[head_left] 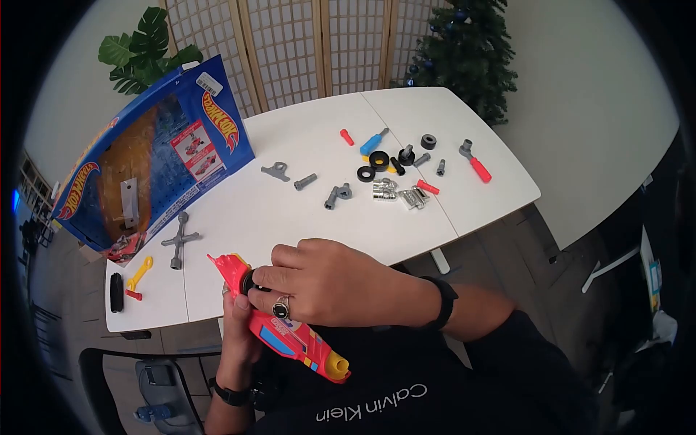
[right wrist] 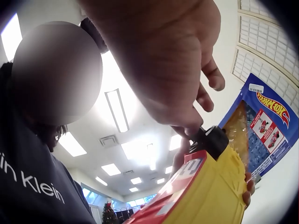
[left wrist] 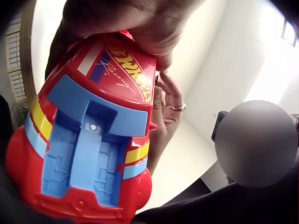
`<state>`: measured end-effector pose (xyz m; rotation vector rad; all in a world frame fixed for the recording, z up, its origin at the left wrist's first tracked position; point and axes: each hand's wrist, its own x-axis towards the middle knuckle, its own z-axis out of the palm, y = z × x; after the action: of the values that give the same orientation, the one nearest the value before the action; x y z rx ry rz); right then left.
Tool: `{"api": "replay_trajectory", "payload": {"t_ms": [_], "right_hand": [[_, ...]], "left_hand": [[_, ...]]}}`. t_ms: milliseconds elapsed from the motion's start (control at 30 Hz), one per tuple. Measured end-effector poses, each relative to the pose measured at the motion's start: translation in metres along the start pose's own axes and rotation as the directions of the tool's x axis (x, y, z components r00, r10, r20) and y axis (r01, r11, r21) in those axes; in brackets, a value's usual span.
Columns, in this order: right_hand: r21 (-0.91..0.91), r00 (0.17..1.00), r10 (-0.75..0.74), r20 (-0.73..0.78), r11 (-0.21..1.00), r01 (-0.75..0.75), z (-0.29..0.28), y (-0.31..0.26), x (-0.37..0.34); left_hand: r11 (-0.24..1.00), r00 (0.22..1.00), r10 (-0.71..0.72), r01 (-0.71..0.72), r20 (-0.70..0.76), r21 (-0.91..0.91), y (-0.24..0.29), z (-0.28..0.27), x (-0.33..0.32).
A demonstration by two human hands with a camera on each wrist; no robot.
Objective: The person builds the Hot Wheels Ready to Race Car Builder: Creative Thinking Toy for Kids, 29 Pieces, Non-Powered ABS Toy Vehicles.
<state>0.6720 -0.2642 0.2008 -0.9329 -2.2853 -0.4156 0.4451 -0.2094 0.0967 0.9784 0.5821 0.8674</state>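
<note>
A red toy car (head_left: 290,337) with a yellow underside (right wrist: 210,186) is held above the lap, off the table's front edge. The left hand (head_left: 238,322) grips it near one end; in the left wrist view that hand (left wrist: 126,23) lies over the red body (left wrist: 117,79) with its blue panel. The fingers of the right hand (head_left: 326,279) pinch a black wheel (head_left: 247,281) at the car's side. In the right wrist view the right hand (right wrist: 163,60) has thumb and finger at this black wheel (right wrist: 216,141), against the yellow edge.
A blue box (head_left: 235,138) stands at the table's left. Near it lie a grey cross wrench (head_left: 178,240), a yellow wrench (head_left: 140,274) and a black piece (head_left: 117,292). Farther right are black wheels (head_left: 379,160), silver parts (head_left: 414,198), a blue screwdriver (head_left: 372,143) and a red-handled tool (head_left: 479,170).
</note>
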Motion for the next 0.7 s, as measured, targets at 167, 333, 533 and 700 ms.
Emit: {"api": "replay_trajectory", "payload": {"t_ms": [167,333,533,700], "right_hand": [[-0.088,0.995,0.087,0.049,0.993,-0.083,0.003,-0.005,0.000],[0.032,0.989,0.135,0.062,0.990,-0.138,-0.006,-0.013,0.001],[-0.115,0.995,-0.097,0.021,0.988,0.099,-0.003,-0.004,0.004],[-0.047,0.990,0.134,0.045,0.990,-0.132,-0.018,-0.008,0.007]], "left_hand": [[1.000,1.000,-0.013,0.013,0.021,0.009,0.001,-0.001,-0.002],[0.996,0.996,0.077,-0.079,0.042,0.036,0.009,0.008,-0.006],[0.996,0.996,0.053,-0.058,0.077,0.061,0.000,-0.004,0.001],[0.997,0.991,0.083,-0.081,0.106,-0.017,0.011,0.009,-0.003]]}}
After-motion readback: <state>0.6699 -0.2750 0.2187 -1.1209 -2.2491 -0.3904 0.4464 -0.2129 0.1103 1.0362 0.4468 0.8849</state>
